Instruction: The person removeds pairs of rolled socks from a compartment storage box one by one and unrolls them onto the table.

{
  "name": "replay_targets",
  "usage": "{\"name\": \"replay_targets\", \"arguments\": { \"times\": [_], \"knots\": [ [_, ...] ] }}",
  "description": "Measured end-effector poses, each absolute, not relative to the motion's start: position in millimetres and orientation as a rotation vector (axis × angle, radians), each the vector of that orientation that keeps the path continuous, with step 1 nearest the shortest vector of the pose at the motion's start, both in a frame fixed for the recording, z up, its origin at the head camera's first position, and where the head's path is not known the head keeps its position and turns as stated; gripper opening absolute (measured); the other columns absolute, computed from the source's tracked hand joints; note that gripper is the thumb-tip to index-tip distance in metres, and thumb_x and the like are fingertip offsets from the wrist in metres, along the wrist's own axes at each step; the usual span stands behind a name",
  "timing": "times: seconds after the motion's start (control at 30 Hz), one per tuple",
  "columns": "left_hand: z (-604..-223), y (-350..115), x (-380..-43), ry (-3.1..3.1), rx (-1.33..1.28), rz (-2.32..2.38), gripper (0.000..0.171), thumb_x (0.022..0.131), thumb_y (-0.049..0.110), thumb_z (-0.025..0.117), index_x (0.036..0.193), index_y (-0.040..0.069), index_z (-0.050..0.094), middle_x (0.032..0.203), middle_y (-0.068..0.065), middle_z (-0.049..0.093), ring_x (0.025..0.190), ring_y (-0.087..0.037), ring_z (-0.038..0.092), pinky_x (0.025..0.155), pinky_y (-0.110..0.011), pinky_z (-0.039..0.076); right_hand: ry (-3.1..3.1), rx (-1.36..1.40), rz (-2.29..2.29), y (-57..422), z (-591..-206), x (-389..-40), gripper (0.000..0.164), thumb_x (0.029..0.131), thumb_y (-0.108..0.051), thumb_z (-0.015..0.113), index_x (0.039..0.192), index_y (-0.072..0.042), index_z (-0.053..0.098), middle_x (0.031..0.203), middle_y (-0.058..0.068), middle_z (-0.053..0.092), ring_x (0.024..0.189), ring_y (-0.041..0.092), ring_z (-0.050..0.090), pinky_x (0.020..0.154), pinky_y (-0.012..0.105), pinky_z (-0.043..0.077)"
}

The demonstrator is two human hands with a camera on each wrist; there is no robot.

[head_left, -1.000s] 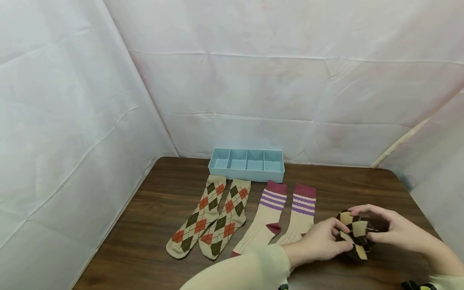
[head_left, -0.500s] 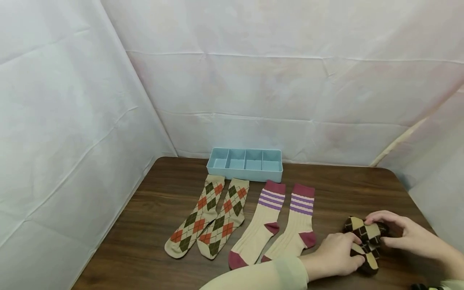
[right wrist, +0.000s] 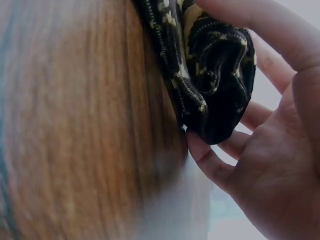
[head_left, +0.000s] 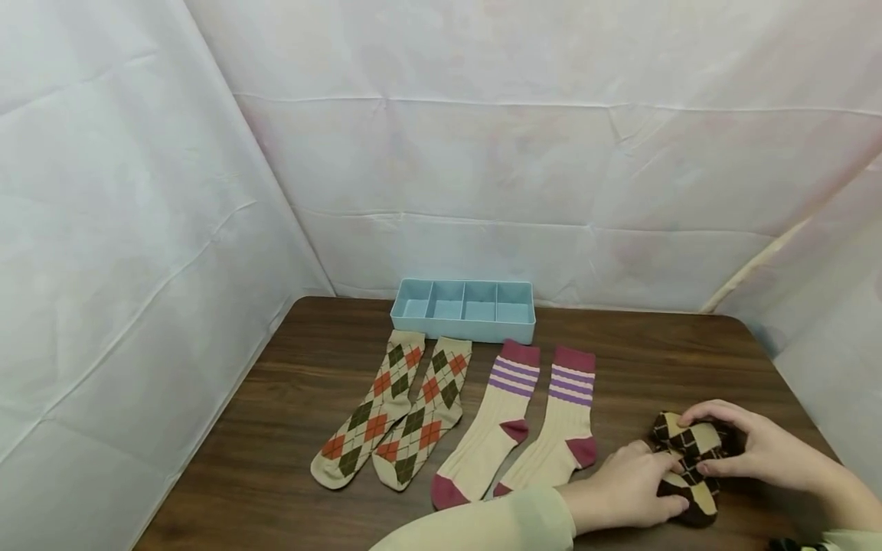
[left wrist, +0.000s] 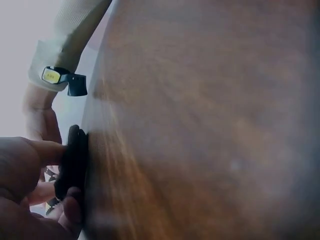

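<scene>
Dark brown and tan argyle socks [head_left: 699, 438], partly rolled up, lie at the right of the table under both hands. My right hand [head_left: 768, 453] holds the rolled part between thumb and fingers; in the right wrist view the coiled layers of the roll [right wrist: 215, 75] show inside that hand. At the other end, my left hand [head_left: 630, 490] grips the flatter part. In the left wrist view, fingers and thumb pinch a dark fold of sock [left wrist: 74, 162]. How many socks are in the bundle cannot be told.
Two cream socks [head_left: 482, 451] with maroon toes and purple stripes lie left of the hands. Further left lie two beige argyle socks [head_left: 375, 413] with orange and green diamonds. Behind them stands a light blue box [head_left: 463, 330] with several compartments on the wooden table [head_left: 276, 428].
The rolled socks have moved a little right and nearer, and more of their flat part shows. Both hands shifted with them; the right hand then slid slightly left.
</scene>
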State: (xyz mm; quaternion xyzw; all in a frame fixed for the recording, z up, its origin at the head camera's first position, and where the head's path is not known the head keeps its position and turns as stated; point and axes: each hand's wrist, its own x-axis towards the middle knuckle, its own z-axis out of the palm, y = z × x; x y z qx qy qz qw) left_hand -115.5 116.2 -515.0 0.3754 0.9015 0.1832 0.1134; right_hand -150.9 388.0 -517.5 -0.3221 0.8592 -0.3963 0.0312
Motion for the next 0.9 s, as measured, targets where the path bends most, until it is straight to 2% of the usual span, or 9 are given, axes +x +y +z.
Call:
{"name": "replay_targets", "arguments": {
  "times": [0.2, 0.43, 0.67, 0.9],
  "knots": [
    [-519.0, 114.5, -115.0, 2.636, 1.044, 0.522, 0.041, 0.103, 0.051, 0.074, 0.142, 0.04, 0.066, 0.113, 0.017, 0.056, 0.101, 0.005, 0.04, 0.073, -0.011, 0.035, 2.624, -0.965, -1.242, 388.0, -521.1, -154.3, 0.06, 0.083, 0.004, 0.092, 0.136, -0.009, 0.067, 0.134, -0.007, 0.068, 0.116, 0.002, 0.063, 0.081, 0.022, 0.053],
    [-521.4, 110.6, -120.9, 2.562, 1.052, 0.642, 0.036, 0.106, 0.047, 0.069, 0.141, 0.039, 0.068, 0.1, 0.021, 0.061, 0.101, 0.008, 0.041, 0.077, -0.006, 0.032, 2.611, -0.922, -1.262, 391.5, -521.9, -152.6, 0.059, 0.085, 0.006, 0.09, 0.138, -0.008, 0.066, 0.135, -0.01, 0.067, 0.117, -0.001, 0.062, 0.081, 0.021, 0.052],
    [-521.4, 112.7, -121.8, 2.572, 1.06, 0.634, 0.037, 0.104, 0.046, 0.074, 0.139, 0.039, 0.068, 0.097, 0.023, 0.061, 0.101, 0.008, 0.041, 0.077, -0.005, 0.03, 2.6, -0.872, -1.317, 393.4, -518.7, -153.5, 0.052, 0.092, 0.01, 0.081, 0.139, -0.007, 0.065, 0.132, -0.008, 0.067, 0.105, 0.007, 0.07, 0.075, 0.028, 0.057],
    [-521.3, 113.4, -122.5, 2.562, 1.049, 0.635, 0.037, 0.102, 0.046, 0.076, 0.138, 0.039, 0.068, 0.098, 0.022, 0.058, 0.098, 0.008, 0.04, 0.075, -0.005, 0.03, 2.812, -0.674, -1.165, 395.4, -512.3, -159.9, 0.038, 0.101, -0.005, 0.079, 0.136, -0.014, 0.068, 0.126, -0.017, 0.069, 0.106, -0.003, 0.066, 0.072, 0.027, 0.057]
  ]
}}
